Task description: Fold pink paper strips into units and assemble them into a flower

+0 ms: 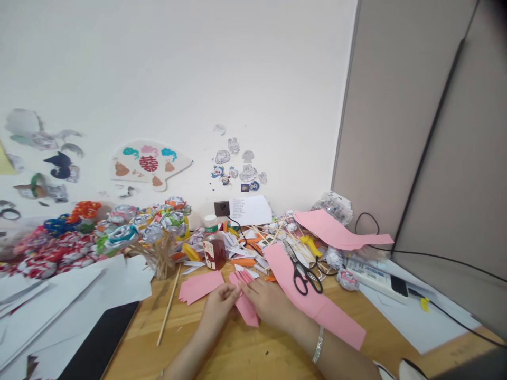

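A folded pink paper piece (247,310) sits between the two hands, just above the wooden tabletop (214,343), with both hands touching it, so neither is clearly the nearer. Its long axis runs aslant, from the far left end, where several thin layers fan apart, down to the near right end, which pokes out free below the hands on the person's side. The left hand (219,301) comes in from the left, thumb and forefinger drawn together and pinching the paper's left edge partway along; its other fingers curl under and are mostly hidden. The right hand (266,302) reaches across from the right, its fingers close together and bent over the layered far end; its thumb is out of sight, so I cannot tell whether it pinches or only presses there. The paper therefore lies to the right of the left fingertips and to the left of the right palm. Just beyond the left hand lie flat pink paper pieces (200,286), overlapping one another. To the right of the right hand, a long pink paper strip (340,319) slants down toward the person, with black-handled scissors (303,270) resting across its upper part, well apart from the fingers.
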A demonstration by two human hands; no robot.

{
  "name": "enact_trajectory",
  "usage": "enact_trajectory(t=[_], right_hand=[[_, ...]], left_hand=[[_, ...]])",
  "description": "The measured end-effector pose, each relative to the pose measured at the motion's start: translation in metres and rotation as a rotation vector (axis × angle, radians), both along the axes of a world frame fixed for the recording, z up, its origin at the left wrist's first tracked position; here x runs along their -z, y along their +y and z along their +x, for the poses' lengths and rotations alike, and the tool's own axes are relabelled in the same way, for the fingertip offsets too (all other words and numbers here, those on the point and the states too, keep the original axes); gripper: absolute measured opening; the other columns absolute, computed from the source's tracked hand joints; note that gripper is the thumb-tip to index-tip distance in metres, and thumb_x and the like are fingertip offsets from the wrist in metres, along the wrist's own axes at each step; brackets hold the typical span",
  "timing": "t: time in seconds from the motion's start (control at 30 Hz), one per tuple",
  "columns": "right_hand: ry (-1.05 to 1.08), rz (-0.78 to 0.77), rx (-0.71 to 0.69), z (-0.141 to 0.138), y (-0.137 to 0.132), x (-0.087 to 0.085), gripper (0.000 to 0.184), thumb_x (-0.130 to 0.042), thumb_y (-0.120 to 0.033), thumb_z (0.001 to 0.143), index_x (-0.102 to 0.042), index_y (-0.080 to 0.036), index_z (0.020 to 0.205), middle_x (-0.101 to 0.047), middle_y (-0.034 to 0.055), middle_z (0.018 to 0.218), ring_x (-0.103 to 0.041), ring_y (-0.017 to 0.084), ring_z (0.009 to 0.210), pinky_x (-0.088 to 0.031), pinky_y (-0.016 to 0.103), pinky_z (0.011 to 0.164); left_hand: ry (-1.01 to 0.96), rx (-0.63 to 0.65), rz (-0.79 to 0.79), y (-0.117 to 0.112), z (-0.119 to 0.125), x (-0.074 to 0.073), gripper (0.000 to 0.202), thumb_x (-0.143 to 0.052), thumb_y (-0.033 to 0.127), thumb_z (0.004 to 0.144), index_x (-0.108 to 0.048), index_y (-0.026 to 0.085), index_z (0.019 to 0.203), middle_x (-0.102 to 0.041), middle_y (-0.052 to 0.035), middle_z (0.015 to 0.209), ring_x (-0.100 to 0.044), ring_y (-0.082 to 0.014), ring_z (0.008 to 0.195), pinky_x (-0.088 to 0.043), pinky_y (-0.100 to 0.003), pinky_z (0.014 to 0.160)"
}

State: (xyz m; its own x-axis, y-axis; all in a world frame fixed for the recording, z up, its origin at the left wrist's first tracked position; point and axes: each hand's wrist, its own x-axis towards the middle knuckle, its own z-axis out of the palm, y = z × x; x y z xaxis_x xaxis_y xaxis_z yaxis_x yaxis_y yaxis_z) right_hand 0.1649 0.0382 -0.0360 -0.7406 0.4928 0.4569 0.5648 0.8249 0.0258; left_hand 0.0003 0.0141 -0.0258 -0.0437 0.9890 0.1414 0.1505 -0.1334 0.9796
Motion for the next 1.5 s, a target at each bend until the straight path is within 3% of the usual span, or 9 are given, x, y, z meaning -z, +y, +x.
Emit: enact_trajectory(t=[0.07, 0.17, 0.3, 0.4, 0.53, 0.9, 1.2, 1.5], right_hand=[[0.022, -0.045, -0.008, 0.000, -0.003, -0.004, 0.064, -0.055, -0.014, 0.074, -0.027, -0.016, 0.131, -0.056, 0.0102, 0.098, -0.049, 0.021, 0.086, -0.041, 0.028, 0.066], [0.189, -0.170, -0.015, 0.000, -0.009, -0.012, 0.044, -0.045, -0.018, 0.083, -0.038, -0.019, 0.126, -0.057, 0.0083, 0.098, -0.050, 0.019, 0.088, -0.041, 0.028, 0.070], [0.517, -0.450, 0.009, -0.002, -0.009, -0.015, 0.025, -0.038, -0.028, 0.087, -0.061, -0.019, 0.092, -0.061, 0.0028, 0.084, -0.053, 0.015, 0.078, -0.040, 0.025, 0.069], [0.639, -0.630, 0.059, -0.004, -0.002, -0.007, 0.025, -0.045, -0.032, 0.082, -0.063, -0.016, 0.075, -0.060, 0.0011, 0.070, -0.051, 0.014, 0.067, -0.039, 0.023, 0.061], [0.728, -0.762, 0.055, -0.005, 0.005, 0.000, 0.022, -0.051, -0.032, 0.078, -0.063, -0.015, 0.072, -0.059, 0.0006, 0.067, -0.051, 0.014, 0.065, -0.038, 0.023, 0.059], [0.824, -0.899, -0.055, -0.008, 0.000, -0.004, 0.018, -0.054, -0.030, 0.075, -0.059, -0.013, 0.070, -0.054, -0.0013, 0.064, -0.049, 0.012, 0.063, -0.036, 0.022, 0.058], [0.782, -0.883, -0.036, -0.007, -0.002, -0.007, 0.018, -0.054, -0.030, 0.075, -0.058, -0.013, 0.069, -0.052, -0.0017, 0.063, -0.046, 0.011, 0.061, -0.036, 0.021, 0.056], [0.681, -0.821, -0.002, -0.006, -0.007, -0.016, 0.012, -0.052, -0.020, 0.075, -0.059, -0.014, 0.068, -0.054, -0.0017, 0.064, -0.049, 0.011, 0.062, -0.036, 0.021, 0.056]], left_hand=[[0.001, 0.009, -0.002, 0.001, 0.000, 0.000, 0.034, -0.061, 0.048, 0.062, -0.055, 0.015, 0.061, -0.052, 0.0041, 0.050, -0.043, -0.0104, 0.047, -0.031, -0.020, 0.047], [0.005, 0.035, 0.019, 0.001, -0.001, 0.001, 0.033, -0.060, 0.047, 0.064, -0.056, 0.014, 0.064, -0.057, 0.0013, 0.055, -0.048, -0.0125, 0.052, -0.035, -0.021, 0.050], [0.075, 0.071, 0.070, -0.003, 0.002, 0.000, 0.030, -0.058, 0.043, 0.068, -0.059, 0.014, 0.065, -0.059, -0.0008, 0.061, -0.051, -0.0146, 0.059, -0.039, -0.023, 0.056], [0.139, 0.072, 0.074, -0.006, 0.004, -0.001, 0.029, -0.058, 0.041, 0.069, -0.059, 0.014, 0.061, -0.057, -0.0004, 0.058, -0.049, -0.0143, 0.057, -0.038, -0.023, 0.055], [0.138, 0.093, 0.058, -0.007, 0.006, -0.001, 0.028, -0.056, 0.040, 0.070, -0.056, 0.014, 0.062, -0.054, 0.0004, 0.058, -0.047, -0.0138, 0.057, -0.037, -0.023, 0.053], [0.238, 0.000, 0.118, -0.006, 0.005, 0.003, 0.032, -0.050, 0.043, 0.072, -0.042, 0.018, 0.053, -0.037, 0.0057, 0.052, -0.035, -0.0111, 0.051, -0.027, -0.021, 0.049], [0.238, 0.057, 0.126, -0.004, 0.004, 0.007, 0.028, -0.048, 0.040, 0.075, -0.047, 0.017, 0.058, -0.043, 0.0036, 0.055, -0.041, -0.0136, 0.056, -0.031, -0.022, 0.053], [0.230, 0.068, 0.117, -0.009, 0.007, -0.001, 0.028, -0.050, 0.041, 0.073, -0.049, 0.017, 0.060, -0.047, 0.0019, 0.058, -0.044, -0.0147, 0.059, -0.033, -0.023, 0.054]])
